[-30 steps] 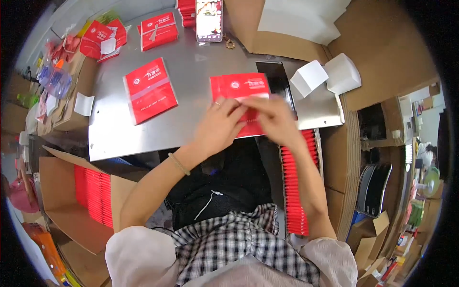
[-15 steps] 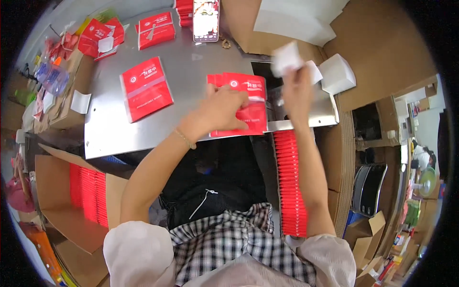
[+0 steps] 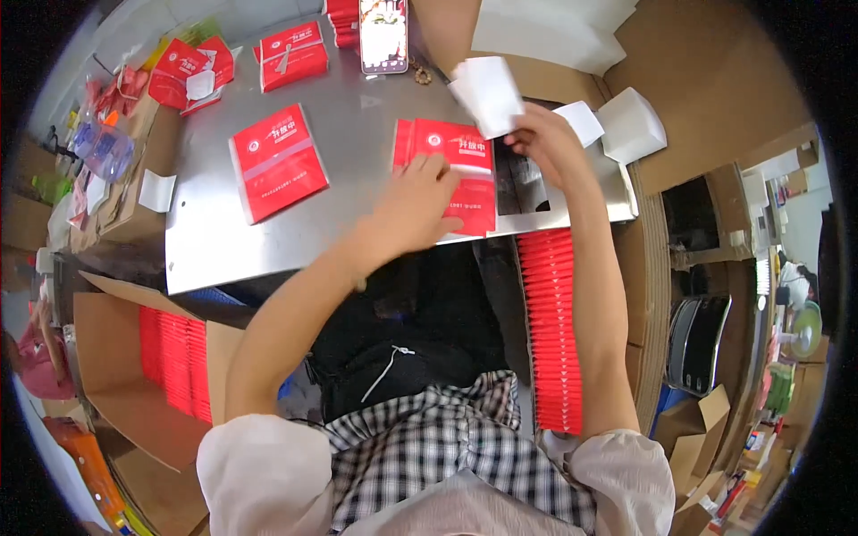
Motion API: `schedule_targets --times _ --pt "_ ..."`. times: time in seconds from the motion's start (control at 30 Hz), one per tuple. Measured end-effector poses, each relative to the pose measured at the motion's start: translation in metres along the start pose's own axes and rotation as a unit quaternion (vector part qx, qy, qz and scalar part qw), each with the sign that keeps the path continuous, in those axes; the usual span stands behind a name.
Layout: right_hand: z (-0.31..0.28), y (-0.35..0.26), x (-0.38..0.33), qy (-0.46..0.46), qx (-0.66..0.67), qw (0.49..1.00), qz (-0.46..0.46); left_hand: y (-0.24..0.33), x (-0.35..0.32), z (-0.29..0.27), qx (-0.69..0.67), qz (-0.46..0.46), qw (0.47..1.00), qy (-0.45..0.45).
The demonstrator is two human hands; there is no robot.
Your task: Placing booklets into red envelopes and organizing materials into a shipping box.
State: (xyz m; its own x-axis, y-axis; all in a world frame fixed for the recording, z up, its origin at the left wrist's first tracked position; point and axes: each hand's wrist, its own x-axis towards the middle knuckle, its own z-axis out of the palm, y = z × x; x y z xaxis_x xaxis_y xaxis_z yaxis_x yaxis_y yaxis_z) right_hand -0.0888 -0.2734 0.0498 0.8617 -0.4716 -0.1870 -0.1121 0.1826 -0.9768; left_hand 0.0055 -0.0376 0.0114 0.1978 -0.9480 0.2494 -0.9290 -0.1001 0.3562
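My right hand [image 3: 551,143] pinches several small white sheets [image 3: 497,94], which look like folded paper napkins, above the tabletop's right part. My left hand [image 3: 416,198] lies over a small pile of flat red packets [image 3: 469,192]. Its bent fingers hold the pile's left side, and the thumb reaches across near the front edge. Each packet has a pale band across its middle. To the left, another banded red packet bundle [image 3: 277,163] lies apart on the metal table [image 3: 210,255]. More white sheets [image 3: 581,123] sit just beyond my right hand.
A lit phone [image 3: 384,37] stands at the back, near a bead bracelet [image 3: 423,75]. A white block [image 3: 631,125] sits on the right. Below the table's edge, a row of red packets [image 3: 552,330] runs toward me. An open carton [image 3: 112,357] at left holds more packets.
My right hand has brought the white sheets left, toward the red pile. My left hand's fingers have shifted a little on the pile, and its packets lie slightly more spread.
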Motion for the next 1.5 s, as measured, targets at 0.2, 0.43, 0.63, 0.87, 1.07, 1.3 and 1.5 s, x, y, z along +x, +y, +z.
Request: schedule_targets --times 0.2,0.43,0.63,0.87,1.07,1.3,1.5 --pt "0.041 0.043 -0.018 -0.032 -0.380 0.898 -0.218 -0.007 0.019 -0.026 -0.044 -0.133 0.974 -0.178" --pt "0.017 0.064 -0.052 0.033 -0.465 0.821 -0.329 -0.001 -0.006 -0.013 0.047 -0.045 0.998 0.000" --pt "-0.044 0.028 -0.003 0.322 -0.639 0.641 -0.278 0.031 0.059 0.040 0.108 -0.040 0.990 0.085" --pt "-0.081 0.018 -0.030 0.203 -0.641 0.654 -0.347 0.001 0.009 0.026 0.011 -0.091 0.978 0.188" --pt "0.024 0.054 -0.053 0.045 -0.550 0.698 -0.456 -0.007 0.015 -0.006 0.194 -0.061 0.979 -0.015" --pt "0.058 0.077 -0.058 -0.060 -0.481 0.749 -0.452 -0.016 0.006 0.005 0.050 -0.063 0.989 0.122" --pt "0.037 0.067 -0.059 -0.084 -0.422 0.842 -0.326 0.025 -0.021 0.010 0.042 0.045 0.986 0.152"
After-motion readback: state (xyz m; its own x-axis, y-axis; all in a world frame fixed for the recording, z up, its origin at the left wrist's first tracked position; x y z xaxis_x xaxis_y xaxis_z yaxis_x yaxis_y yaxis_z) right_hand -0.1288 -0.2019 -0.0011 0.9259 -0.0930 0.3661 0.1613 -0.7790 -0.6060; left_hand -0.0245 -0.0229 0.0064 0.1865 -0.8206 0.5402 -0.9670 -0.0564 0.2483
